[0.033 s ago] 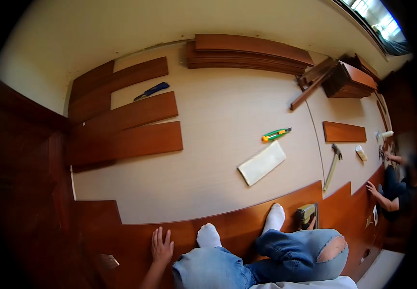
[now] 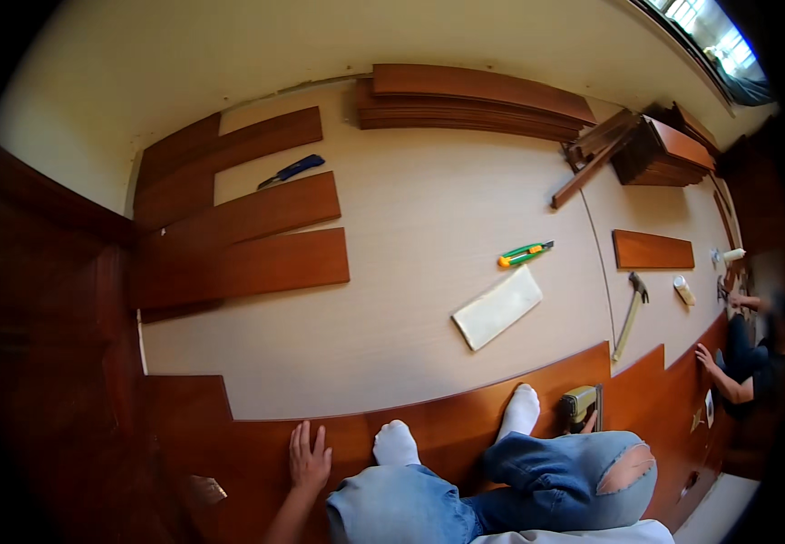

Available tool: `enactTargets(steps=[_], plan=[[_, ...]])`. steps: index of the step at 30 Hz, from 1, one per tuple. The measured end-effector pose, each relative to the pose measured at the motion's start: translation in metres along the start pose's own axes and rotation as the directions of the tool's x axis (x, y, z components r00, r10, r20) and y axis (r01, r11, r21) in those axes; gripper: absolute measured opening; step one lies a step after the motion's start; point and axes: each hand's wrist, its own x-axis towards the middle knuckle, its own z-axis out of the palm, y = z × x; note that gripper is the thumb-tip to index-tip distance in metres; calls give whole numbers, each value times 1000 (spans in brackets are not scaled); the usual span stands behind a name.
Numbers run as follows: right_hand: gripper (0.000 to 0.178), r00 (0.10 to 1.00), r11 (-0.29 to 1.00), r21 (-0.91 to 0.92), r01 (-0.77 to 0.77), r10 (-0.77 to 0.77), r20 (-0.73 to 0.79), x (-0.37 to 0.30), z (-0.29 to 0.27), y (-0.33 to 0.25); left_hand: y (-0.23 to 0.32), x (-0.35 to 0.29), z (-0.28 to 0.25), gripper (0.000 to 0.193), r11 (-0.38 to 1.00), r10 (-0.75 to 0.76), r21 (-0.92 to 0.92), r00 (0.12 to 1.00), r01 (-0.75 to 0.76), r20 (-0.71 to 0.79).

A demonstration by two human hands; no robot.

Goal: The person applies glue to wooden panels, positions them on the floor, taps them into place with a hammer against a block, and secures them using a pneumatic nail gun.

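Observation:
My left hand [image 2: 309, 459] lies flat on the laid reddish-brown floorboards [image 2: 270, 435], fingers spread, left of my socked feet. Nothing is in it. Beside my right foot, my right hand [image 2: 589, 422] is closed round an olive-green nail gun [image 2: 579, 401] resting on the boards. My bent knee hides most of that hand. Ahead of my feet, a flat whitish block [image 2: 497, 308] lies on the pale underlay [image 2: 392, 299]. Just beyond it is a green and yellow utility knife [image 2: 526, 254]. A claw hammer [image 2: 632, 313] lies to the right, its head pointing away.
Loose planks [image 2: 292, 266] and a blue utility knife [image 2: 292, 170] lie at the left. Board stacks stand along the wall [image 2: 465, 104] and at the back right [image 2: 660, 154]. A single plank [image 2: 653, 249] lies near a small bottle [image 2: 683, 290]. Another person [image 2: 746, 367] works far right.

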Motion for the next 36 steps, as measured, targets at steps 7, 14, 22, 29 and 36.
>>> enactTargets(steps=[7,14,22,29,36], plan=[[90,998,1000,11,18,-17,-52,14,3,7,36,127,18,65,991,-48,-132,995,36,-89],[85,995,998,20,54,-53,-79,23,-1,11,32,202,4,77,982,-129,-137,992,127,-3],[79,866,877,64,477,-456,-205,61,-5,-42,20,215,-12,83,986,-151,-46,973,161,176],[78,186,199,41,979,-959,214,180,17,-255,22,234,-36,76,984,-152,-34,923,175,353],[73,34,47,43,998,-968,250,240,63,-324,8,246,-49,76,990,-83,-57,852,131,517]])
